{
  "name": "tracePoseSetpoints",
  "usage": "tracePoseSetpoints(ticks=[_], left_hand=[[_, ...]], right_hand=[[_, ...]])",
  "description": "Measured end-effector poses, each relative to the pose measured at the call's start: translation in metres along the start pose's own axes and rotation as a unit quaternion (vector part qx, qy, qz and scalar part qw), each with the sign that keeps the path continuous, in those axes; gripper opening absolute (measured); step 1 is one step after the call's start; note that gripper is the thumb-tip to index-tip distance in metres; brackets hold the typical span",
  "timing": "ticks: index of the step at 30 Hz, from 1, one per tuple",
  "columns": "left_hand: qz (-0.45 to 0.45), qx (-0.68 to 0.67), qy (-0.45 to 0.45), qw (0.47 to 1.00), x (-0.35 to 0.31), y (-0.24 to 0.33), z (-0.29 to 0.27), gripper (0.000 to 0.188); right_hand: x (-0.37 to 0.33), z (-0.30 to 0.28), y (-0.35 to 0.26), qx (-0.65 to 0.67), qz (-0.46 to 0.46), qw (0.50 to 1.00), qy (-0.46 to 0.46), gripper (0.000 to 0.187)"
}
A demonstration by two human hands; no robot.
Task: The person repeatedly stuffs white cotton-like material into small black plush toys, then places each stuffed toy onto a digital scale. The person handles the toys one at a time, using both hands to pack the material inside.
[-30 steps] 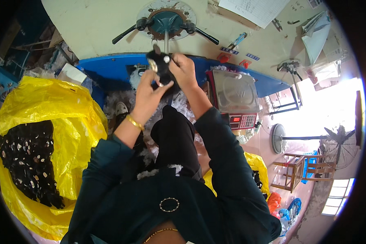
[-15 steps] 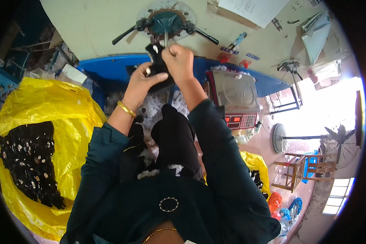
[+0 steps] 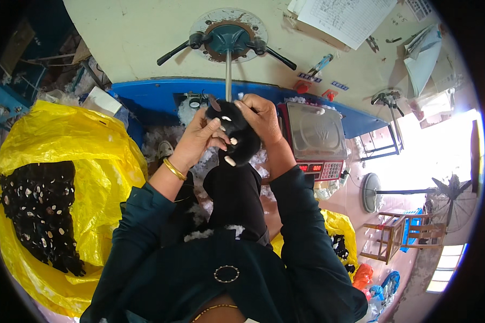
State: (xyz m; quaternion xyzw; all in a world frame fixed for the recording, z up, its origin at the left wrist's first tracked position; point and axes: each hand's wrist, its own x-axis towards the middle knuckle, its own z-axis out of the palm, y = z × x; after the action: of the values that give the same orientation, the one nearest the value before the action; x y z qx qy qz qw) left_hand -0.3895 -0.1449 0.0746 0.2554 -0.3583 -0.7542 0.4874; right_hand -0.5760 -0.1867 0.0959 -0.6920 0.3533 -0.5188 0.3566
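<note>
A small black plush toy with white-tipped paws and a pinkish ear hangs between my hands, its body rounded out. My left hand grips its left side, thumb and fingers closed near the pale paws. Wrapped round its upper right side is my right hand, fingers curled in. Just above the toy a metal filling tube points down from the round machine mount, which has two black handles. Whether the tube's tip is inside the toy cannot be made out; fabric and fingers cover that spot.
To the left, a big yellow sack holds many black plush skins. A red-framed weighing scale stands right of my right hand. White stuffing fluff lies below. Papers and a blue-handled cutter rest on the machine panel.
Both hands and the toy have come down toward me, baring more of the tube. The toy now looks plump, and its white paws show. My right fist has shifted onto the toy's side.
</note>
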Motion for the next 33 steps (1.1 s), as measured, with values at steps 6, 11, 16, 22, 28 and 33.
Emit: tracePoseSetpoints(ticks=[6,11,16,22,28,33], left_hand=[[0.079,0.043,0.105,0.990,-0.008,-0.020,0.047,0.040],[0.036,-0.005,0.099,0.994,-0.011,-0.001,0.073,0.051],[-0.028,0.092,0.103,0.990,0.010,0.022,0.064,0.057],[-0.059,0.131,0.073,0.987,0.023,0.027,0.056,0.039],[-0.030,0.186,0.069,0.980,0.012,0.017,0.041,0.042],[0.016,0.250,0.085,0.964,0.031,0.016,0.020,0.045]], right_hand=[[0.011,-0.023,0.012,0.016,0.059,0.994,-0.090,0.014],[0.029,-0.039,0.020,0.060,0.170,0.957,-0.226,0.017],[0.044,-0.051,-0.009,-0.007,0.226,0.950,-0.217,0.028],[0.028,-0.054,-0.039,-0.121,0.174,0.935,-0.285,0.058],[-0.006,-0.029,-0.022,-0.106,0.012,0.977,-0.186,0.068],[-0.007,-0.008,-0.008,-0.104,-0.016,0.987,-0.122,0.075]])
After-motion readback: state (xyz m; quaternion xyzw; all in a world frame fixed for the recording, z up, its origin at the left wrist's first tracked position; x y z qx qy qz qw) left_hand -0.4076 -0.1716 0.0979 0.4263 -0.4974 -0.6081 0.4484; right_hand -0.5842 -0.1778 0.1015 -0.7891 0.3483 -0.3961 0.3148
